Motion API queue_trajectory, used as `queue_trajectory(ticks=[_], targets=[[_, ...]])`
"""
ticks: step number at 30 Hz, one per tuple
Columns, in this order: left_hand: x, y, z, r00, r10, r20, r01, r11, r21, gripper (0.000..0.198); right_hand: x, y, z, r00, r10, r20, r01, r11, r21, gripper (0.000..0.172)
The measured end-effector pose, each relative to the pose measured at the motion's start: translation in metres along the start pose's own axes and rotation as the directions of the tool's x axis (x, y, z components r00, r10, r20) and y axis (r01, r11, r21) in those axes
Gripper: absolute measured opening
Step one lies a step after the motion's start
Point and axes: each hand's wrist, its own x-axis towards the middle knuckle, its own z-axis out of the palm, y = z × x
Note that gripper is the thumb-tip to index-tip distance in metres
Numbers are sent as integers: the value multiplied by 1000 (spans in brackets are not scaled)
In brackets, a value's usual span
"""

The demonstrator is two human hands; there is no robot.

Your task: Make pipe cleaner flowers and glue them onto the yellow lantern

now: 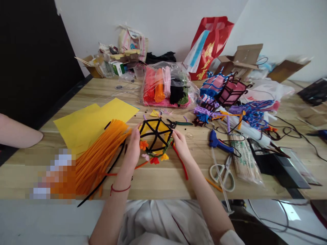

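Likely light, bendable and crushable, the black-ribbed frame (156, 132) suits edge holds: fingers of left hand (133, 148) and right hand (181, 144) grasp it at nine and three o'clock.

From my head, the one camera looks forward and down at my left hand (132, 147) and right hand (182, 144), fairly near, taking in my lap (163, 223) below them, the tabletop (158, 186) around them and the wall (163, 29) beyond.

Pale wood-grain table (158, 185): smooth. Black hexagonal lattice of chenille-like stems (156, 132) and long orange stem bundle (102, 153): fuzzy, matt. Flat yellow paper sheets (74, 126): smooth, matt. Clear plastic bag (167, 85): crinkled, glossy. Blue pistol-shaped plastic glue gun (220, 143): smooth.
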Motion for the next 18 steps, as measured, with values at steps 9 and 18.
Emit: queue_trajectory(ticks=[9, 18], targets=[[-7, 28, -38, 984, 165, 63, -176, 947, 270, 77, 2, -15, -7, 978, -208, -15, 205, 972, -112, 42], [-15, 60, -22, 700, 351, 622, -701, 168, 693, 51, -4, -59, -12, 665, -506, 549, 726, 610, -318, 78]])
